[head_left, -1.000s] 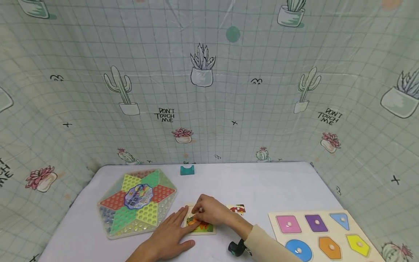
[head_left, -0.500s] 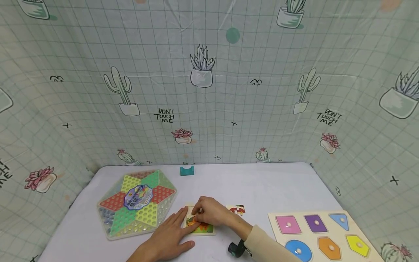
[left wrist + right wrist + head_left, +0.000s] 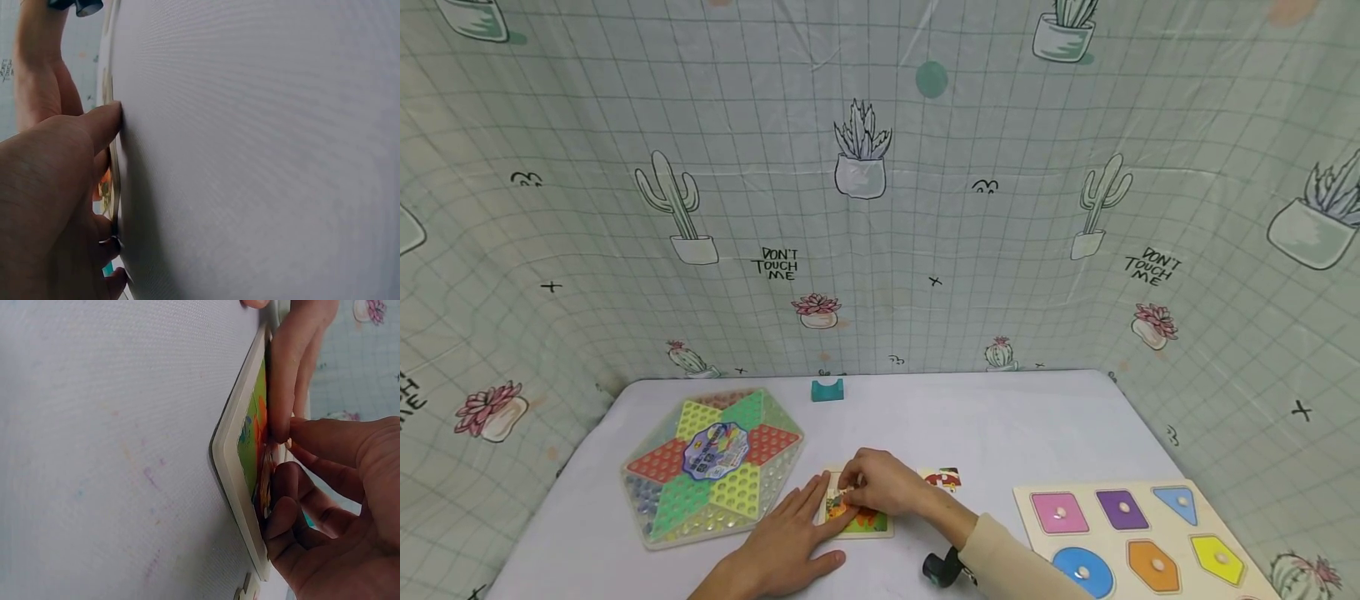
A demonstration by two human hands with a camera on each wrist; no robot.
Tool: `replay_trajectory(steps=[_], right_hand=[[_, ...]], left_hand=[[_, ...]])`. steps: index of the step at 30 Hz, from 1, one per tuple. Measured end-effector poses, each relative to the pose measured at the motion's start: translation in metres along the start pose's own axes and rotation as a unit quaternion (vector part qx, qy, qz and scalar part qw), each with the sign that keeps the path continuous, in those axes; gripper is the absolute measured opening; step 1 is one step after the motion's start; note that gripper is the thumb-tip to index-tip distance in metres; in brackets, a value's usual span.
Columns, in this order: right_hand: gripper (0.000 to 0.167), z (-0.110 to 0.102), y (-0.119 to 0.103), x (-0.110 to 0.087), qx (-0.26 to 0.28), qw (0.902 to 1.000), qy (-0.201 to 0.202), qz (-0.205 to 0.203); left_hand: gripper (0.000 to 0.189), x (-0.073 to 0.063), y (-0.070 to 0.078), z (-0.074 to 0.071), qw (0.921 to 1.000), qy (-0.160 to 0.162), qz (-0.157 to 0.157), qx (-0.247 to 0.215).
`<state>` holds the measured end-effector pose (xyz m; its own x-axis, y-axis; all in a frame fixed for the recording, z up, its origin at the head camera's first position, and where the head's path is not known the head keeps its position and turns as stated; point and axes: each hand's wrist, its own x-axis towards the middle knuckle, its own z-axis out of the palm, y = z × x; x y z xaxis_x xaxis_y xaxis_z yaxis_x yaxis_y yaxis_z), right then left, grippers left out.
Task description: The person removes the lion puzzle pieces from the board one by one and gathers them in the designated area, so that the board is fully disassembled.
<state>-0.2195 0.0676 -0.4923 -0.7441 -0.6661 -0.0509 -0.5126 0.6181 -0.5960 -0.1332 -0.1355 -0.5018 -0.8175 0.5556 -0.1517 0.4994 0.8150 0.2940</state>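
Note:
A small wooden jigsaw board [image 3: 880,523] with a green and orange picture lies at the front middle of the table. My left hand [image 3: 782,537] rests flat at its left side, fingers straight, index finger across the picture. Over the board's upper part, my right hand [image 3: 883,483] has its fingers curled. In the right wrist view, thumb and fingers pinch a small puzzle piece [image 3: 288,444], of which only a pale edge shows. The board's pale rim [image 3: 228,447] is visible there; the hands cover much of the picture.
Loose puzzle pieces [image 3: 942,478] with a red print lie right of the board. A hexagonal Chinese checkers board [image 3: 717,450] is at left, a wooden shape board [image 3: 1105,540] at right. A teal block [image 3: 827,390] stands at the back. A black device [image 3: 942,570] sits by the right wrist.

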Motion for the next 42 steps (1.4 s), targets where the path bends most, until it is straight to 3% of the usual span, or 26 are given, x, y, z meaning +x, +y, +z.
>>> replay_trajectory(steps=[29,36,42], right_hand=[[0.005,0.002,0.002,-0.005,0.094,0.9955,0.004,0.0],[0.004,-0.011,0.008,-0.007,0.142,0.9895,0.026,0.002],[0.009,-0.032,0.021,-0.023,0.191,0.9808,0.02,0.031]], left_hand=[[0.06,0.0,0.0,0.004,1.0,-0.001,0.004,0.008],[0.06,0.0,0.0,0.001,1.0,-0.005,-0.001,-0.005],[0.061,0.0,0.0,0.001,1.0,-0.004,-0.008,-0.001]])
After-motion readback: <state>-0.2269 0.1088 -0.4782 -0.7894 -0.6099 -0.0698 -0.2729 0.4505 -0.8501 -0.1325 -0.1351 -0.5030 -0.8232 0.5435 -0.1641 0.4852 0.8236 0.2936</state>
